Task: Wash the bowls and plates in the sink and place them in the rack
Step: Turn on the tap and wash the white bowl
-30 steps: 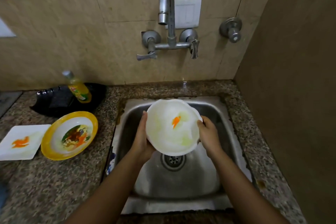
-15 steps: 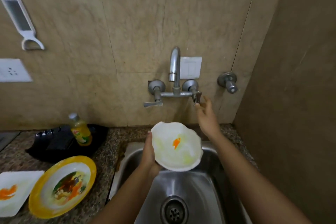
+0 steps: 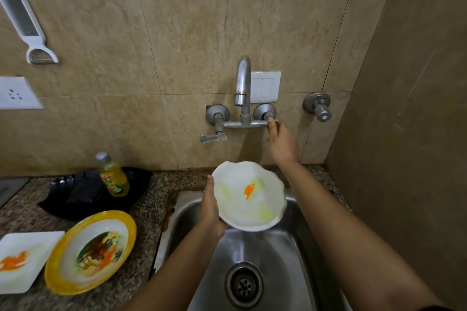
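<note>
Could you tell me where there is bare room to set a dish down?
The sink is bare around the drain. A narrow granite strip runs between the yellow plate and the sink. The left counter is crowded: square plate, yellow plate, soap bottle, black tray.

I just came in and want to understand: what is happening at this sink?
A person is about to wash dishes. The left hand holds a soiled white bowl over the sink, while the right hand reaches up, its fingers pinching the right tap valve. No water shows at the spout. A yellow-rimmed plate and a white square plate wait dirty on the counter near a soap bottle.
</note>
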